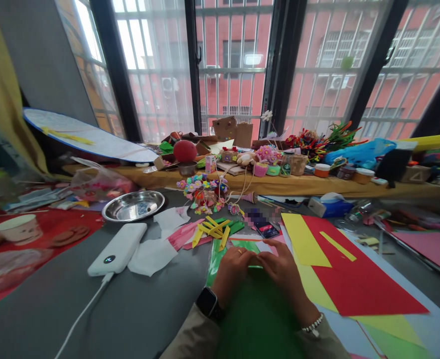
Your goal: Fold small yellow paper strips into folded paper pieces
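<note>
My left hand (235, 267), with a watch on its wrist, and my right hand (281, 264), with a beaded bracelet, meet fingertip to fingertip. Both are closed in a pinch; what lies between the fingers is too small and hidden to name. Just below them a dark green surface (259, 319) fills the gap between my forearms, too blurred to tell whether it is paper or cloth. Glossy green paper (213, 262) lies by my left hand. Beyond the hands are folded yellow paper strips (213, 229), an orange strip (245, 240) and a phone (262, 223).
To the right lie red paper (362, 279) and yellow paper (306, 242). A white power bank (118, 249) with a cable, tissues (154, 257) and a metal plate (133, 207) are on the left. Behind, a flower craft (205, 192) stands before a crowded windowsill ledge (290, 184).
</note>
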The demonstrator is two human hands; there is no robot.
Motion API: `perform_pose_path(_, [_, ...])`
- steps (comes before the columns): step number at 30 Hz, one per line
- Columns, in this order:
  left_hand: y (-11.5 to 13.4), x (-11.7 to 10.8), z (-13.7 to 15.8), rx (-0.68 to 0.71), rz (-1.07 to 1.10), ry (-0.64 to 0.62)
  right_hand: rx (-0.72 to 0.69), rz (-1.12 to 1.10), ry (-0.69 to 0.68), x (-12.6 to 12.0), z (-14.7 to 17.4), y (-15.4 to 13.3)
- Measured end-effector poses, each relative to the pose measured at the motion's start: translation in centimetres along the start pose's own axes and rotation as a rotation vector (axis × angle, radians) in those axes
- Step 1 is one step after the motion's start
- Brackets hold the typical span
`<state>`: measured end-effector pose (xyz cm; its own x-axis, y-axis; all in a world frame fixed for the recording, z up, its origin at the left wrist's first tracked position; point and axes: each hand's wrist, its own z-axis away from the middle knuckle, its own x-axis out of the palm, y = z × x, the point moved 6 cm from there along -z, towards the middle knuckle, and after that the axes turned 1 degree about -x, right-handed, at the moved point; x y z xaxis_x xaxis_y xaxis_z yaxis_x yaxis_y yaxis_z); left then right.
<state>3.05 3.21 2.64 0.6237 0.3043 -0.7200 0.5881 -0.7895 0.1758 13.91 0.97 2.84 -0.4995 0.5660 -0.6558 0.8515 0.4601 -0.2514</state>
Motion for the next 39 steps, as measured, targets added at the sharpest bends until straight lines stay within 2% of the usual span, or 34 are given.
perform_pose_path(10, [0.1,-0.8,-0.1,-0.015,-0.092,0.125,0.052,0.022,0.027,-0.3,0.0,0.5])
perform_pose_path(19, [-0.4,-1.3,-0.2,-0.091,-0.116,0.118,0.103,0.052,0.06,-0.7,0.1,1.1])
perform_pose_path(31, [-1.0,-1.9,0.0,-0.192,-0.14,0.147,0.286,0.049,0.184,-2.2,0.4,2.6])
perform_pose_path(33, [-0.9,-1.7,0.0,-0.174,-0.142,0.127,0.261,0.025,0.188,-2.2,0.4,2.4])
perform_pose_path(39, [0.2,-1.0,-0.1,0.003,-0.101,0.118,0.035,0.031,0.067,-0.8,0.0,0.4])
